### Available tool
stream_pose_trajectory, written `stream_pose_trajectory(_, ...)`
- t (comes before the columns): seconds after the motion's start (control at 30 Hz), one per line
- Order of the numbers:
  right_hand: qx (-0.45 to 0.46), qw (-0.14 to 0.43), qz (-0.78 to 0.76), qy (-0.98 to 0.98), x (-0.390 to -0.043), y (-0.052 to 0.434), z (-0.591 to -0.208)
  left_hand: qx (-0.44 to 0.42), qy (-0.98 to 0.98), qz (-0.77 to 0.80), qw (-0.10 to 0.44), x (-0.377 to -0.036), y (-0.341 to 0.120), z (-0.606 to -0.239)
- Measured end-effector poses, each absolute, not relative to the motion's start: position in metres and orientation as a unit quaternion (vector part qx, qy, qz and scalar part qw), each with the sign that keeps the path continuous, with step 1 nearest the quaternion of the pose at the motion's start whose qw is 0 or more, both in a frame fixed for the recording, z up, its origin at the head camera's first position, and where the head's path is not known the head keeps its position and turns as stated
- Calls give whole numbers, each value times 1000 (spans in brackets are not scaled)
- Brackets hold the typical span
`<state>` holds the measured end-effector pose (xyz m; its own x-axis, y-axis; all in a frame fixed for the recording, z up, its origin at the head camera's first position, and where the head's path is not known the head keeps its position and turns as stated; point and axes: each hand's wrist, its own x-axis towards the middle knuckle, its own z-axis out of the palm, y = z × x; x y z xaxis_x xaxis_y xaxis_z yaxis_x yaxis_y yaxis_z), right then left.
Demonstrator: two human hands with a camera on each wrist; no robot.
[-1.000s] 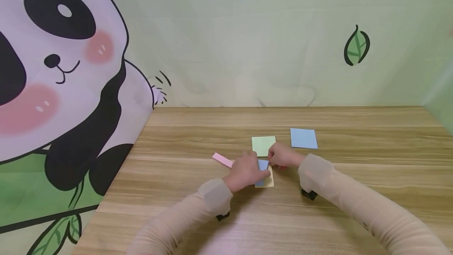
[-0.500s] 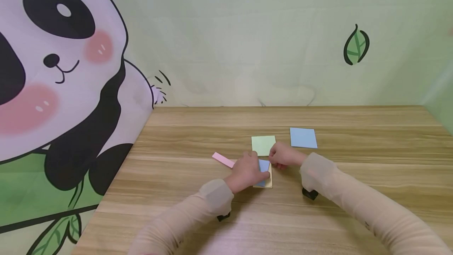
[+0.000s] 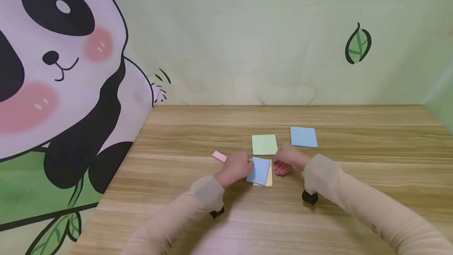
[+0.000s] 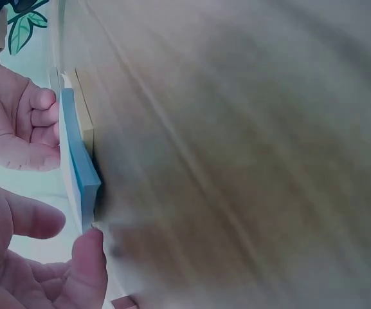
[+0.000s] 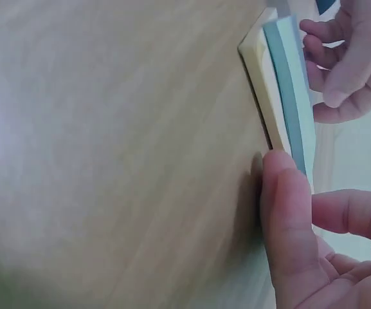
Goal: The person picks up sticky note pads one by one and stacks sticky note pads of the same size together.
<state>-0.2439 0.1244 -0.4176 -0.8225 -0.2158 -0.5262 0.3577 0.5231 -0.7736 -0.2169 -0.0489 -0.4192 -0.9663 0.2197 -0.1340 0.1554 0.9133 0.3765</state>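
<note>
Two hands flank blue note [image 3: 258, 170]: left hand [image 3: 236, 167] grip pinching edge, right hand [image 3: 287, 159] loosely curled

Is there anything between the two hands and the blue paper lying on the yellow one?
Nothing visible. The left hand is at the left edge of the blue paper, the right hand is close beside the right edge of the yellow paper under it. The green paper lies behind, out of the way.

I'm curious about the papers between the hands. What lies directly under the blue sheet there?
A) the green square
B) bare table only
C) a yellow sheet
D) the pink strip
C: a yellow sheet peeks out beneath the blue sheet.
</note>
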Motion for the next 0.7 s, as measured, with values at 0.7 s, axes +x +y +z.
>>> stream_pose_trajectory(0.7,59,296,-517,801,-239,123,-421,112,957,239,117,-211,-48,-419)
